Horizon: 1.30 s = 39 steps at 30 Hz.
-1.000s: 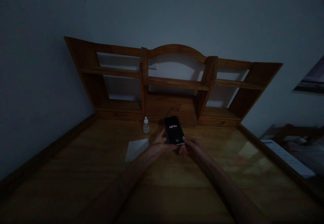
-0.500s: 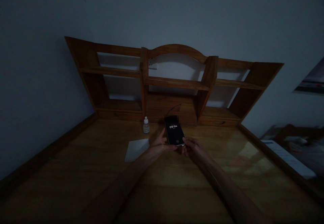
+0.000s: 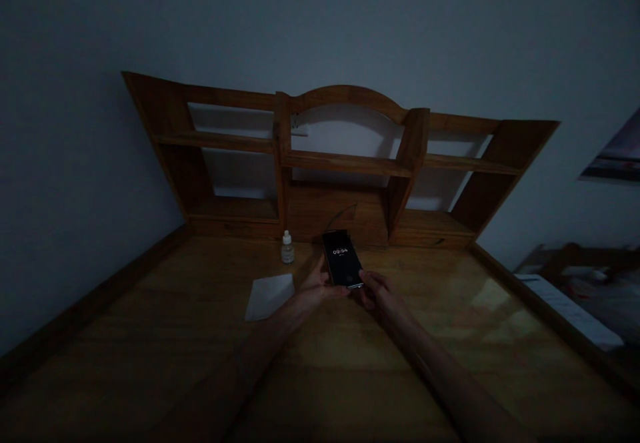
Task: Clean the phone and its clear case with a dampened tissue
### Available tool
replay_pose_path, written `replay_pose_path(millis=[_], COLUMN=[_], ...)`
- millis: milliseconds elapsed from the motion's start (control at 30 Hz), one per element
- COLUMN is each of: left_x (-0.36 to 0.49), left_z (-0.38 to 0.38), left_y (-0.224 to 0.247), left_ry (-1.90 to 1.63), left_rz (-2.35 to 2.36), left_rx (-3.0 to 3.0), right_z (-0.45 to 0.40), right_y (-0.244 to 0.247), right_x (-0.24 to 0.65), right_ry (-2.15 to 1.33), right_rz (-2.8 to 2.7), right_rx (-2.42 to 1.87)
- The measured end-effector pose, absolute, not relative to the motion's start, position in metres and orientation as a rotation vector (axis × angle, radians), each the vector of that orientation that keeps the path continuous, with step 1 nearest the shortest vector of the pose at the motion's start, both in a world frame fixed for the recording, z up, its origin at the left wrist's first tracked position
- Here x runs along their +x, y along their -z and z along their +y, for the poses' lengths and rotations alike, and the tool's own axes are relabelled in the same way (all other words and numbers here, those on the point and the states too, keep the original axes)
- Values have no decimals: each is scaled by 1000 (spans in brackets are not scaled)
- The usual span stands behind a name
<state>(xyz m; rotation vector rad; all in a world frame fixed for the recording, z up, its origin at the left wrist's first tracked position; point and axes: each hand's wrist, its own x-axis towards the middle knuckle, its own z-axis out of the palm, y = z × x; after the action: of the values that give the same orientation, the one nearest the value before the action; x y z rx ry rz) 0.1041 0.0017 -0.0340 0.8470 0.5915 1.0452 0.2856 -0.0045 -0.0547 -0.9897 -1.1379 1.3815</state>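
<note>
A black smartphone [image 3: 343, 260], its screen reading 09:54, is held above the wooden desk [image 3: 320, 376]. My left hand [image 3: 319, 283] grips it along the left side and lower edge, with some fingers hidden behind it. At the lower right corner, my right hand [image 3: 376, 288] closes on the phone, thumb on the front edge and fingers below. Left of the phone stands a small clear dropper bottle [image 3: 287, 252] with a white cap. A white sheet or cloth [image 3: 267, 298] lies flat beside my left forearm; its exact kind is unclear.
A wooden shelf unit [image 3: 345, 163] with open compartments runs along the back of the desk, against the wall. A wall socket [image 3: 300, 126] shows through it. Raised wooden edges [image 3: 520, 299] border the desk. Beyond the right one lies a white flat object [image 3: 567, 309]. The room is dim.
The view has shifted very slightly, and the phone's screen looks a little dimmer. Both hands keep the same hold on the phone.
</note>
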Motion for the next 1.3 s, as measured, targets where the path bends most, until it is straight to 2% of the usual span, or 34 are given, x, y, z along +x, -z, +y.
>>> replay_pose_path(millis=[200, 367, 567, 833, 1033, 1300], left_x=[98, 98, 105, 107, 103, 101], left_z=[1, -8, -19, -15, -15, -9], left_y=[30, 27, 33, 45, 33, 27], left_ry=[-995, -751, -516, -509, -538, -620], left_rz=[607, 525, 435, 401, 449, 449], left_rx=[1019, 1159, 1290, 1334, 1357, 1320], right_z=[0, 1, -1, 2, 3, 5], right_y=[51, 35, 23, 22, 18, 23], right_x=[286, 290, 304, 306, 308, 314], right_ry=[-1401, -1510, -1289, -1271, -1293, -1533], right_rz=[-1109, -961, -723, -715, -686, -622], right_rx=[-1002, -896, -911, -880, -821, -810])
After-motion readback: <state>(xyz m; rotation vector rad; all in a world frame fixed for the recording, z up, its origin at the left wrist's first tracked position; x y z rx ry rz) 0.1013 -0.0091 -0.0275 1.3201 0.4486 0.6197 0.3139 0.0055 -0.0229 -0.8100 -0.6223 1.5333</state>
